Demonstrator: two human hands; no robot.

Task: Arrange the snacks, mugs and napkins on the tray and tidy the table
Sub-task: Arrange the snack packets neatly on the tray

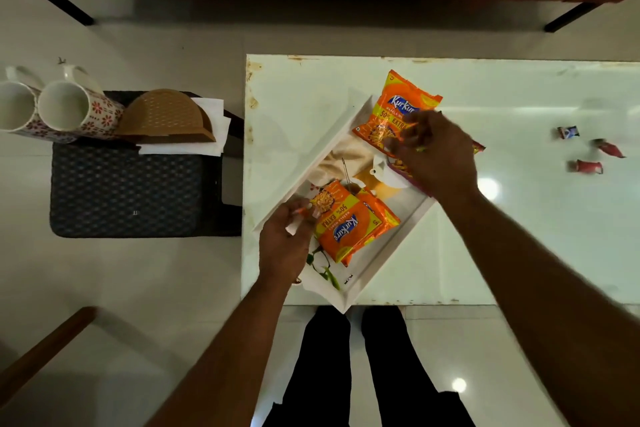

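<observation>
Below, the left hand [285, 243] is pinching an orange snack packet [349, 224] on the tray [304, 163]. The right hand [438, 156], fingers curled, is gripping a mostly hidden packet [401, 166].

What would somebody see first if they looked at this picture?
Bright orange jumps out: a lower snack packet, pinched by the left hand, and an upper snack packet, on the white tray in the middle. Two flowery mugs stand out at far left.

White table [519, 218]: tray [310, 163] askew, three candies [585, 166].
</observation>
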